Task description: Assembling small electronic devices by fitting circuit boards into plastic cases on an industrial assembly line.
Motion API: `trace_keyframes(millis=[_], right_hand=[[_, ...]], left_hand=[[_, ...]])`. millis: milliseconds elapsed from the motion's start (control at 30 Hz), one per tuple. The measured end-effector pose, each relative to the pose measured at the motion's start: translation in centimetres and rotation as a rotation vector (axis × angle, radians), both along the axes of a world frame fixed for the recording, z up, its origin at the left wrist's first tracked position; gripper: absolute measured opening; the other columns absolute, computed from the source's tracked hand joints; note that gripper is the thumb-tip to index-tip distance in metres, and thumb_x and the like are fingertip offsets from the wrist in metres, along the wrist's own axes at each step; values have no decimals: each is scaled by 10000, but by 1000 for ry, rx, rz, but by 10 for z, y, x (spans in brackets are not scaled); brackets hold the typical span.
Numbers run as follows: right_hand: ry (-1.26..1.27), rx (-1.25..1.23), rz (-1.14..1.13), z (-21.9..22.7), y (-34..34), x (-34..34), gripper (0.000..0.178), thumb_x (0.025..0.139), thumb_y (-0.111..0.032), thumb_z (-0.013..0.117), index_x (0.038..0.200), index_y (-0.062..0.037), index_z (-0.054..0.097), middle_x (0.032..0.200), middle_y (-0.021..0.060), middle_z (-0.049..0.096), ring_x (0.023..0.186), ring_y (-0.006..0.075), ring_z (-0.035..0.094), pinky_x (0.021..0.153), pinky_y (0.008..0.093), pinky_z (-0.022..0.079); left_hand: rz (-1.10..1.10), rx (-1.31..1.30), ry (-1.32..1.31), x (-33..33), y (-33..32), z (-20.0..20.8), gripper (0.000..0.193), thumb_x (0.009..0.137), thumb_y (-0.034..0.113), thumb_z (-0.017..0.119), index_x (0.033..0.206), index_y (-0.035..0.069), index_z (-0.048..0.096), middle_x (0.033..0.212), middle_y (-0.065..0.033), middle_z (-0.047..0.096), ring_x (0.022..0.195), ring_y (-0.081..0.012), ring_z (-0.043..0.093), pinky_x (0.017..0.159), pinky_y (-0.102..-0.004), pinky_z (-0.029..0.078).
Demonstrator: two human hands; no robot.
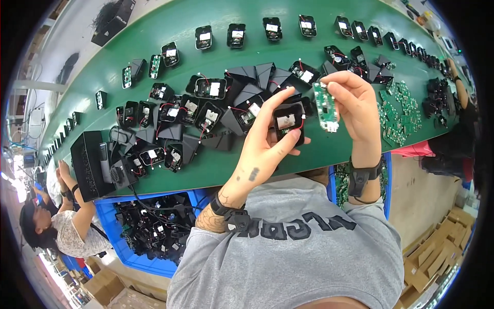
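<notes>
My left hand (265, 139) is closed around a small black plastic housing (289, 121), its open side facing up. A pale block and a red wire show inside it. To the right of the housing, my right hand (355, 100) pinches a green circuit board (325, 105) by its upper end and holds it upright, apart from the housing. White parts sit at the board's lower end. Beyond my left hand lies a heap of similar black housings (210, 117) with red wires. A pile of loose green circuit boards (400, 110) lies right of my right hand.
Rows of black housings (236, 35) line the far side of the green table (288, 51). A black box (88, 165) stands at the left. Blue bins (110, 219) of parts sit below the near edge. Other people (77, 226) work at left and right; flattened cardboard (437, 255) lies on the floor.
</notes>
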State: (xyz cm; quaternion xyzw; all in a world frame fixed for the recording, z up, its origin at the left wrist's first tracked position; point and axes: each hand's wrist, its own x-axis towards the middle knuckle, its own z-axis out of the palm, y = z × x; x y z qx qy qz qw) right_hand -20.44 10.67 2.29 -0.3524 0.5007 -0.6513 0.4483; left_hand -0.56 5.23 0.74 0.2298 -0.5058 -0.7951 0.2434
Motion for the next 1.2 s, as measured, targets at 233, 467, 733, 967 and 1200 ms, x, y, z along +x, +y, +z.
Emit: trace_keyframes(millis=[233,467,733,967,1200], right_hand=[[66,57,114,1,-5,20,141,872,-55,641,973,43,654,790,65,660,519,76,573,440,189,451],[166,-3,41,-2,2,23,143,879,-68,640,969,43,655,822,79,673,543,77,581,452,190,453],[11,18,16,-8,-4,20,161,890,-86,631,991,38,645,792,73,673,511,56,565,439,173,434],[41,62,105,-2,4,30,119,862,-40,652,948,42,666,793,78,666,524,84,582,446,191,456],[475,-165,26,0,11,35,116,848,45,632,954,44,678,845,81,664,601,92,611,493,204,477]], left_hand=[[-18,-52,-4,4,-1,0,618,900,-5,549,1452,144,315,1382,-62,391,1089,-147,563,759,-256,570],[-3,-42,28,6,-3,-3,617,903,5,554,1453,138,310,1381,-51,391,1076,-148,572,755,-257,571],[-4,-71,-18,4,-1,-2,654,901,25,586,1460,116,259,1220,-93,549,942,-185,650,683,-260,568],[-2,-113,65,6,-3,-7,624,899,20,566,1454,133,305,1375,-66,396,1088,-143,557,768,-271,572],[-200,198,95,11,-6,8,764,850,16,552,1497,160,174,1310,-111,447,1108,-238,577,845,-354,563]])
